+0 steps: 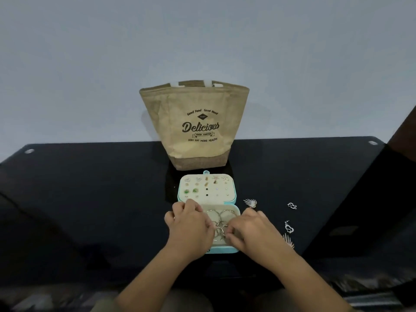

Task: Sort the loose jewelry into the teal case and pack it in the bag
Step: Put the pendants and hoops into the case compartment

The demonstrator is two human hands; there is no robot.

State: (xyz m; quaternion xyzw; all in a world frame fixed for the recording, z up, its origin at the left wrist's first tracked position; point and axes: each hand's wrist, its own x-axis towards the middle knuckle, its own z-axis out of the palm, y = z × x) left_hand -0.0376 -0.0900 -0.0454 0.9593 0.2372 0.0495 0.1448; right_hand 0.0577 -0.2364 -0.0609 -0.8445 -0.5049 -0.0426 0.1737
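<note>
From the head camera, the teal case [225, 249] lies open on the dark, glossy counter [90, 199] right in front of the person, probably so that both halves can be reached without stretching. Its lid [235, 194] is folded back flat toward the bag. The lid's cream padded panel carries rows of small stud earrings [203, 188], each pinned in its own spot. The near half is a shallow, rounded tray lined in the same pale soft material, and thin metal hoop earrings [219, 221] lie overlapping in it. The left hand [190, 224] sits knuckles-up over the tray's left side with its fingers curled down. Whether it grips anything or only steadies the case cannot be told. The right hand [249, 230] comes in from the other side, and its bunched fingertips seem to pinch one of the hoops, likely to seat or untangle it. Loose pieces wait on the counter to the right, well apart from each other: a silvery fan-shaped piece [250, 202] just beside the case, a small silver charm [292, 206], a heart-shaped pendant [289, 227] and a second feathered piece [288, 240]. So the sorting looks only partly done. Behind the case stands the tan bag [194, 122], of stiff, crinkled paper-like fabric with a darker base. It flares toward its open mouth, ready to take the closed case.
</note>
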